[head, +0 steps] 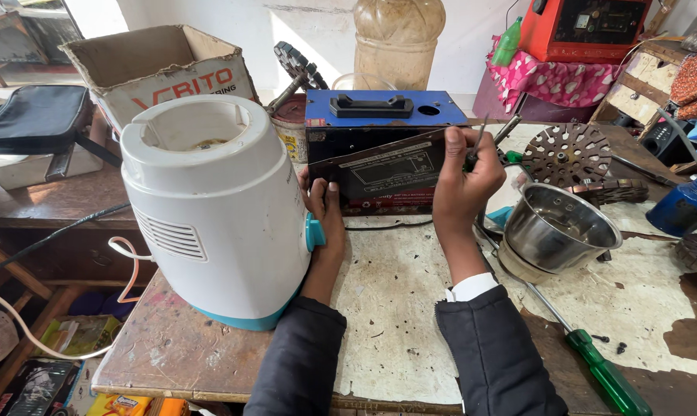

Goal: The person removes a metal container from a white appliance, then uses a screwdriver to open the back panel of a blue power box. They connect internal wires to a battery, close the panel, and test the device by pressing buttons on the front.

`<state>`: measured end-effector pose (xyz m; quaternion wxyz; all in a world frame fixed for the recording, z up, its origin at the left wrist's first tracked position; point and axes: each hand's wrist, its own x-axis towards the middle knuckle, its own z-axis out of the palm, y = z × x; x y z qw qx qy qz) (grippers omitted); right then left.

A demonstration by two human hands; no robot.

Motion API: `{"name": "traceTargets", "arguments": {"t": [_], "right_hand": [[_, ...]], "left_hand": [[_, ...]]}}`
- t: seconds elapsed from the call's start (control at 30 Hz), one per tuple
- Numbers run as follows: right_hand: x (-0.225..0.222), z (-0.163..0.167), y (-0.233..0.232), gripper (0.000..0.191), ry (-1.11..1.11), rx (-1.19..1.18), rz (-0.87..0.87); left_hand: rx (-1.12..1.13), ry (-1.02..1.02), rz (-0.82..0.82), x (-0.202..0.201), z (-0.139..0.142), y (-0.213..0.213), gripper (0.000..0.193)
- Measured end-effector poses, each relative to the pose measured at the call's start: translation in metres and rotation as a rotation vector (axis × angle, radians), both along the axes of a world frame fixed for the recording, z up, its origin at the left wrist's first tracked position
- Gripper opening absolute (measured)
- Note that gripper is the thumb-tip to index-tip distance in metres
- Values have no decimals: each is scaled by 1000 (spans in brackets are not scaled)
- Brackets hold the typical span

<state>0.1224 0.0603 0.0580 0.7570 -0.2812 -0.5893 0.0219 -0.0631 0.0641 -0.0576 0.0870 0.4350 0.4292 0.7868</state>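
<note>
A worn desk (410, 308) with peeling white paint carries everything. On its left stands a white mixer base (210, 208) with a teal foot and a teal knob facing right. Behind the hands sits a box (379, 146), blue on top with a black handle and a dark front. A loose dark panel (383, 171) leans across that front, tilted, its right end higher. Right of it sits a steel jar (558, 226), upright and open, with a perforated round disc (570, 152) behind it. A green-handled screwdriver (587, 356) lies at the desk's right edge.

The left hand (327, 212) is wedged between the mixer base and the box; its fingers are closed on the panel's lower left end, thumb on the front face. The right hand (464, 181) grips the panel's upper right end and also pinches a thin metal tool (479, 139) that points upward; which kind of tool cannot be told.
</note>
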Motion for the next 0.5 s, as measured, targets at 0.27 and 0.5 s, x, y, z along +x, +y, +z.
{"name": "traceTargets", "arguments": {"t": [0.27,0.5], "right_hand": [[36,-19,44,63,341,-413,-272],[53,-20,55,69,193,-755,-247]], "left_hand": [[-110,-86,-229,4,19,-25,38],[-230,86,18,9,30,-37,38]]}}
